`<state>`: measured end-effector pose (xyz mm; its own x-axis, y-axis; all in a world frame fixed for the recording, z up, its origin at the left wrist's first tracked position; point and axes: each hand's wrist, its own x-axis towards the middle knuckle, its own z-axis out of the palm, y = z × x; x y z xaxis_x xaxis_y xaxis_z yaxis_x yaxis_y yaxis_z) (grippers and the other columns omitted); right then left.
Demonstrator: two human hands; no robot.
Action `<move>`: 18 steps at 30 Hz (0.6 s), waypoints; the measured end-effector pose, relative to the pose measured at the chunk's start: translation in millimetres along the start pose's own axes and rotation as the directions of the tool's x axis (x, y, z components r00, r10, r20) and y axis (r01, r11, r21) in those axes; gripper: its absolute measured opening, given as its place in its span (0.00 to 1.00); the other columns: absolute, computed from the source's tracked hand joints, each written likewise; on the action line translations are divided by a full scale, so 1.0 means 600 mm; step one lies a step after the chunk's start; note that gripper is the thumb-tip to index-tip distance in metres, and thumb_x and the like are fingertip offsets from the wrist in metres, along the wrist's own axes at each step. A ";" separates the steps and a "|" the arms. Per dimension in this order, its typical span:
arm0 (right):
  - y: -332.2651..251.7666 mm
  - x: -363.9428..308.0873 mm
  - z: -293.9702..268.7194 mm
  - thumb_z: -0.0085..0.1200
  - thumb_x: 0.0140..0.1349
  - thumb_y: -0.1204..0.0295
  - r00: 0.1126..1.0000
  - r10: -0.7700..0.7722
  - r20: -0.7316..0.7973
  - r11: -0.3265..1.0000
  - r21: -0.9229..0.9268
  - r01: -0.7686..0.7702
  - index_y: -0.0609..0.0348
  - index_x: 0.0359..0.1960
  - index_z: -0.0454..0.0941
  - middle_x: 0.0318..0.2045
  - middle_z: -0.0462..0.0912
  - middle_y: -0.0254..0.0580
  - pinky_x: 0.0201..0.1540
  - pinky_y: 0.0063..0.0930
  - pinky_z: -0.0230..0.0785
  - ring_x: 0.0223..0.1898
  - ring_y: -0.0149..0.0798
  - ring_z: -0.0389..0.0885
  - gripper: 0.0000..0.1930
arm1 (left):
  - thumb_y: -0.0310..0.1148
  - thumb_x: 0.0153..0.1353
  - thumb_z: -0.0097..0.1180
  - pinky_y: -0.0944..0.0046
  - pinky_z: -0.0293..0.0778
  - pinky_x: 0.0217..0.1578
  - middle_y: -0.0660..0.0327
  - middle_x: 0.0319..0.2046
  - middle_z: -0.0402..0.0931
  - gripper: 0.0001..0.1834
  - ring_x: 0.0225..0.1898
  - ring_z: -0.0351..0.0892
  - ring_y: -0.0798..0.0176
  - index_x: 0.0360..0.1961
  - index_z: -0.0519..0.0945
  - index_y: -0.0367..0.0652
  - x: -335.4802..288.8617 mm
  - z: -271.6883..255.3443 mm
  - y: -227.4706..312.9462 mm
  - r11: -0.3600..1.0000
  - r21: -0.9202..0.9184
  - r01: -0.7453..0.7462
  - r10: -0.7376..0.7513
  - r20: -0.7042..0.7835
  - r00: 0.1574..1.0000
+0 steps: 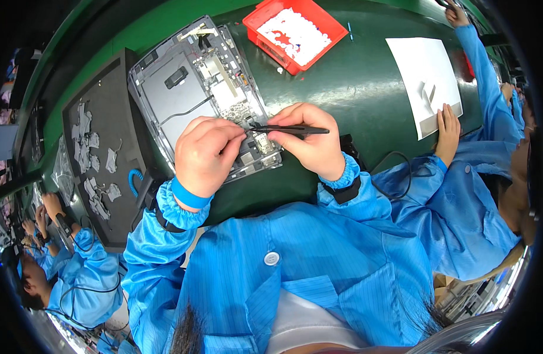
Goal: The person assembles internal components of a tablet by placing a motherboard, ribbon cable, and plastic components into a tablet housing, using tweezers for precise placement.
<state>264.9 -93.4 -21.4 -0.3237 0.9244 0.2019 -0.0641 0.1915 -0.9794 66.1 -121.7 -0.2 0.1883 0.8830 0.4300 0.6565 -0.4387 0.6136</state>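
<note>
An opened flat electronic device (172, 105) with a grey casing lies in front of me, its circuit board (229, 94) exposed along the right side. My right hand (310, 144) grips black tweezers (301, 129) like a pen, their tips pointing left at the lower part of the board. Beside those tips, my left hand (205, 156) has its thumb and forefinger pinched together over the board. Whatever lies between these fingertips is hidden or too small to name. A black cable (186, 112) crosses the casing just above my left hand.
A dark foam tray (115, 203) with several grey, irregular pieces stands on the left. Behind the device, a red bin (265, 44) holds many small white pieces. White paper (422, 71) lies at right under a co-worker's hand (447, 134). Other people sit at the far left.
</note>
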 end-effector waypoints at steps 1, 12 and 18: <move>0.002 0.000 0.000 0.64 0.45 0.83 1.000 0.001 0.000 1.000 0.002 -0.001 0.66 0.29 0.76 0.32 0.79 0.44 0.38 0.23 0.73 0.36 0.34 0.79 0.10 | 0.19 0.39 0.64 0.61 0.73 0.33 0.60 0.26 0.79 0.09 0.31 0.77 0.56 0.25 0.79 0.40 -0.001 0.000 0.000 1.000 -0.002 0.002 -0.002 0.017 1.000; 0.018 -0.004 0.005 0.64 0.43 0.83 0.989 -0.134 -0.066 0.990 -0.061 0.130 0.65 0.26 0.76 0.29 0.80 0.45 0.33 0.24 0.71 0.32 0.35 0.80 0.09 | 0.19 0.37 0.64 0.61 0.73 0.32 0.60 0.27 0.78 0.11 0.30 0.77 0.56 0.25 0.79 0.40 -0.011 0.016 0.010 0.981 0.164 -0.104 0.105 0.004 0.995; 0.023 -0.003 0.008 0.63 0.43 0.84 0.969 -0.239 -0.071 0.965 -0.125 0.229 0.64 0.24 0.74 0.27 0.81 0.47 0.30 0.26 0.71 0.29 0.38 0.80 0.10 | 0.22 0.35 0.64 0.61 0.73 0.31 0.60 0.28 0.77 0.13 0.31 0.77 0.57 0.27 0.80 0.40 -0.011 0.021 0.020 0.920 0.307 -0.245 0.230 0.085 0.969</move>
<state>260.1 -93.9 -35.3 -0.2307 0.8732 0.4293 -0.0176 0.4374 -0.8991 81.8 -130.8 -4.3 0.3956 0.7691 0.5020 0.7817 -0.5689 0.2556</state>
